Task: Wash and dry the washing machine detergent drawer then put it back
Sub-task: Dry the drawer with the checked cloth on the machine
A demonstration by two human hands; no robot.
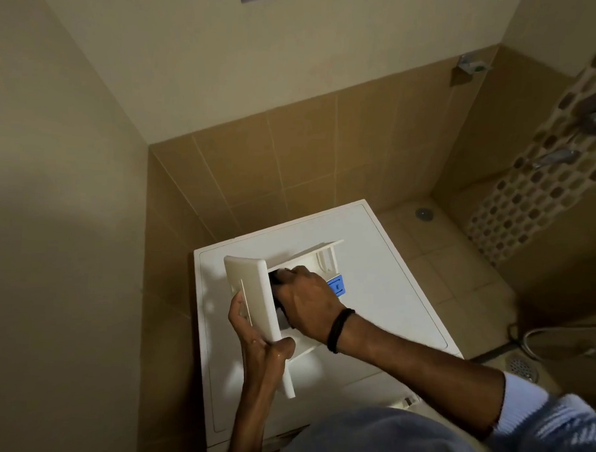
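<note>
Fingers (237, 313) of left hand (257, 346) clamp the detergent drawer (249, 285); right hand (309, 302) grips a dark cloth (276, 278) inside it

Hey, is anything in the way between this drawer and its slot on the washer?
No object visible blocks it. The drawer is held over the washer top by the left hand, the right hand holding a dark cloth inside it. Only the right forearm passes near the slot, whose inside is hidden.

Beyond my right grip (304, 300) rise tan wall tiles (292, 151). Farther off to its right I see a round floor drain (424, 213) and a mosaic strip (527, 206) carrying a metal tap (559, 158). Nearer, right of my grip, a hose (531, 333) loops beside a grate (523, 367).
</note>
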